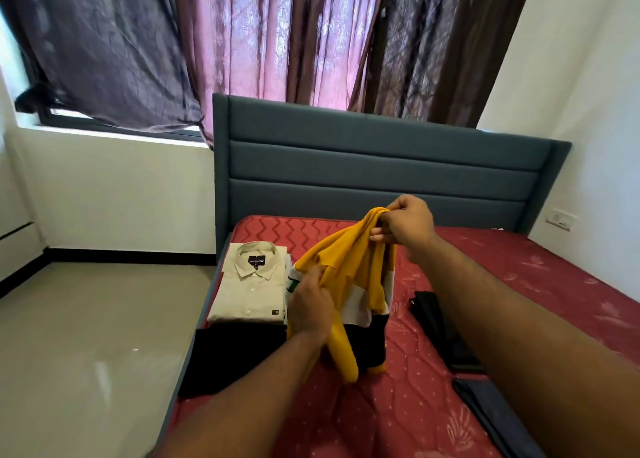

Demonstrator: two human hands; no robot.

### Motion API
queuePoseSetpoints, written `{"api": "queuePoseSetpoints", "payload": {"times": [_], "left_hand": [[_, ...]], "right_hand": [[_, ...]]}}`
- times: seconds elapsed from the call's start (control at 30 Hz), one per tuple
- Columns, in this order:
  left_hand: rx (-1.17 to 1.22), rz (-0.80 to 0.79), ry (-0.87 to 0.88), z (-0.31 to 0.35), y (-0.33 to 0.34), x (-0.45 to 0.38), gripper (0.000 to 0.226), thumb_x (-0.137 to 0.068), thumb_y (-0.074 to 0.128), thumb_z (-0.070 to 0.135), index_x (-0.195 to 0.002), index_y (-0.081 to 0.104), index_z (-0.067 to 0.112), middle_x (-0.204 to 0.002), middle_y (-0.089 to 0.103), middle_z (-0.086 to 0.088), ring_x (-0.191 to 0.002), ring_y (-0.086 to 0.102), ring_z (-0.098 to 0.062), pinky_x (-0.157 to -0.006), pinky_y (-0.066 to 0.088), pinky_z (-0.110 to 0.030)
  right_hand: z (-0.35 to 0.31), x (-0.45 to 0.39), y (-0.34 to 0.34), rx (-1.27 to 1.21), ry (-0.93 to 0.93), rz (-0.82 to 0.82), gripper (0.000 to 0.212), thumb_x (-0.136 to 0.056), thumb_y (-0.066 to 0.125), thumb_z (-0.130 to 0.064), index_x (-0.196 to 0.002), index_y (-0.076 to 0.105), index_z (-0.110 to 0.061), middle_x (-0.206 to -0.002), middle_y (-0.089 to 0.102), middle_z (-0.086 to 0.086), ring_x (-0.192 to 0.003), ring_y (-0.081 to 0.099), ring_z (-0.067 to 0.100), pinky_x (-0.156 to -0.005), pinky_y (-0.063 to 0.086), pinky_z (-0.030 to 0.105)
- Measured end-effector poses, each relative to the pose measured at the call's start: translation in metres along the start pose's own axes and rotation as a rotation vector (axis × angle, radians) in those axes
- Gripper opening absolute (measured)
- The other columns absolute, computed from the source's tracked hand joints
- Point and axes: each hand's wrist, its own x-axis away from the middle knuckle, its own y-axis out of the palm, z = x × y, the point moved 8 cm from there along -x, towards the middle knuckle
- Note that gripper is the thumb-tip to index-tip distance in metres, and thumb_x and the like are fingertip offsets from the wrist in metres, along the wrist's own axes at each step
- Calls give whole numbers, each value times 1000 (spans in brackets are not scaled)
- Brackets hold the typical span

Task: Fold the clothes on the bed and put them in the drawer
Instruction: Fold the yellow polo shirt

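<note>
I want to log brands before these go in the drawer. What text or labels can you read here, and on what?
Neck label on the folded beige shirt: white lettering on black, too small to read.
Small dark tag near that shirt's hem: unreadable.
Green mark on the yellow shirt, mostly hidden by the left hand: unreadable.
Nothing else carries text.

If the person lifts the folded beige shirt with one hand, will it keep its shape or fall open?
The folded beige shirt lies flat with crisp edges, but it is thin cloth, so it would probably sag where unsupported. It looks light. The yellow shirt already hangs limp from both hands, which suggests similar floppiness.
</note>
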Motion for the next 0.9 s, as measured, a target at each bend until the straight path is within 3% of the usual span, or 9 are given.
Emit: {"api": "queuePoseSetpoints", "payload": {"times": [0.13,0.2,0.23,0.33,0.4,0.47,0.6,0.73,0.9], "left_hand": [[-20,213,343,30,-65,-35,33,-86,46,-5,-107,54,19,-96,61,-9,-81,61,-28,-57,51,-35],[-365,319,647,53,-83,-47,20,-92,49,15,-103,65,16,-106,63,-12,-88,60,-30,-64,49,-36],[-542,243,721,59,-78,-54,24,-94,50,27,-101,70,16,-113,64,-11,-98,59,-31,-73,48,-40],[-753,-154,394,45,-54,-66,42,-96,42,51,-115,67,24,-136,53,-4,-126,44,-28,-102,29,-55],[-702,-268,160,32,-43,-55,78,-85,24,80,-120,65,25,-144,44,-5,-134,36,-31,-106,16,-65],[-688,-293,159,35,-34,-46,101,-68,13,94,-119,67,25,-154,32,-6,-142,24,-36,-106,10,-72],[-650,-314,162,54,-23,-41,110,-58,14,101,-117,69,27,-163,10,-3,-147,-1,-42,-102,1,-80],[-546,-252,211,105,-3,-24,90,-67,27,96,-107,71,29,-162,14,-2,-148,4,-39,-103,-3,-76],[-431,-138,196,115,-6,-22,31,-89,50,46,-95,69,22,-124,49,-2,-123,43,-25,-107,21,-62]], "right_hand": [[-6,-9,-16,-5,6,-10,15,-91,51,5,-82,52,-7,-82,65,24,-59,70,31,-58,61,38],[-12,-10,-17,26,-17,-28,14,-94,51,3,-84,52,-6,-81,66,23,-60,70,31,-57,60,37],[-17,-9,-16,36,-32,-35,13,-94,50,2,-84,52,-7,-80,67,23,-60,70,31,-57,60,38],[-33,-6,-11,74,-96,-29,13,-93,49,3,-85,51,-7,-79,66,22,-60,70,31,-57,60,39],[-45,-5,-8,150,-164,-8,12,-89,52,2,-81,52,-7,-80,66,19,-60,70,28,-56,61,40],[-59,-4,-13,248,-250,35,12,-84,54,0,-76,54,-10,-79,66,16,-60,69,26,-57,61,41],[-73,-2,-25,382,-335,63,10,-78,49,-4,-76,55,-12,-71,66,11,-56,68,25,-57,60,44],[-75,-2,-28,348,-299,73,14,-85,45,2,-82,54,-8,-65,66,12,-48,67,24,-56,60,44],[-69,-5,-42,308,-236,131,16,-81,48,4,-78,58,-8,-66,67,14,-50,68,25,-54,60,45]]}}
